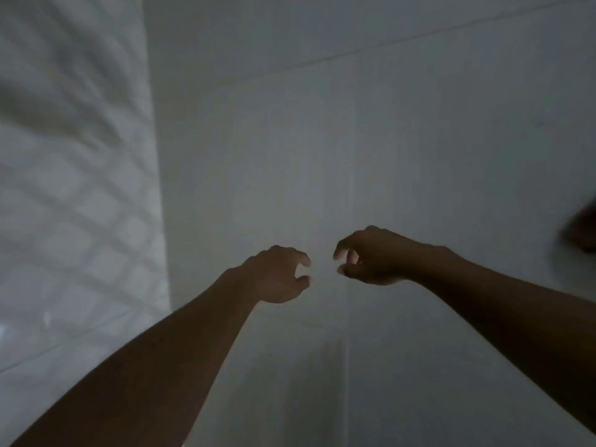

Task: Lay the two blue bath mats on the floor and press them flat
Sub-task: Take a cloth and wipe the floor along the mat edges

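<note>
No blue bath mat shows in the head view. My left hand (279, 274) and my right hand (371, 256) reach out side by side over a pale grey surface, a small gap between them. Both hands have loosely curled fingers with thumb and forefinger apart, and neither holds anything. The picture is dim and blurred.
A white tiled wall (74, 188) runs down the left side, meeting a plain pale surface (354, 140) that fills the middle and right. A dark blurred shape (583, 227) sits at the right edge; what it is cannot be told.
</note>
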Tool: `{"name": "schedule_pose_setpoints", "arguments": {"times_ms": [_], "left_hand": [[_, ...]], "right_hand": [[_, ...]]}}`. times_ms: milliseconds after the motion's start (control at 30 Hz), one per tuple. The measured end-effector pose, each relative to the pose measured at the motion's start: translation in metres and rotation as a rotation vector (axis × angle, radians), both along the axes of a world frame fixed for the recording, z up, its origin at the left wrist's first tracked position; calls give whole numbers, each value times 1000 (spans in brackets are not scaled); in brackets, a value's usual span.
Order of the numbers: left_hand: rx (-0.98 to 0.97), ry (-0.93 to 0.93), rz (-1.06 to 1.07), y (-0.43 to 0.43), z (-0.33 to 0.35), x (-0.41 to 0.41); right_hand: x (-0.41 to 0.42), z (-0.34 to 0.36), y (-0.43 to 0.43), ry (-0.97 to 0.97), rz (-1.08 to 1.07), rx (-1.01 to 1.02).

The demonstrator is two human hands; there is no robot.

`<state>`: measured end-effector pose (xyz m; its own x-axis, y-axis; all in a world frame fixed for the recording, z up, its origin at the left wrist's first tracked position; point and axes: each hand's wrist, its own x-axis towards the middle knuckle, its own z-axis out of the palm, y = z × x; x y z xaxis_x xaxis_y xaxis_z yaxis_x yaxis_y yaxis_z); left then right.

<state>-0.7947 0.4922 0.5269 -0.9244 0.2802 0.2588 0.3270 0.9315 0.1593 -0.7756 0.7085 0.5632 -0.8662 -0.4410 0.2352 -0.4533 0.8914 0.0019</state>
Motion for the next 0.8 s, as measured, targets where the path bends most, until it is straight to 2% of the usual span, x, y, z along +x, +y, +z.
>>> {"name": "schedule_pose_setpoints", "arguments": {"times_ms": [67,233,467,633,800], "left_hand": [[12,34,-138,82,10,-8],[34,150,-373,223,32,0],[85,230,-519,352,60,17],[113,285,-492,401,59,9],[168,411,-449,413,52,2]], "right_hand": [[17,11,68,41,-112,16],[67,39,184,156,-287,16],[128,65,309,442,-498,-92],[120,56,358,364,-624,-174],[85,35,366,270,-618,-365]]}}
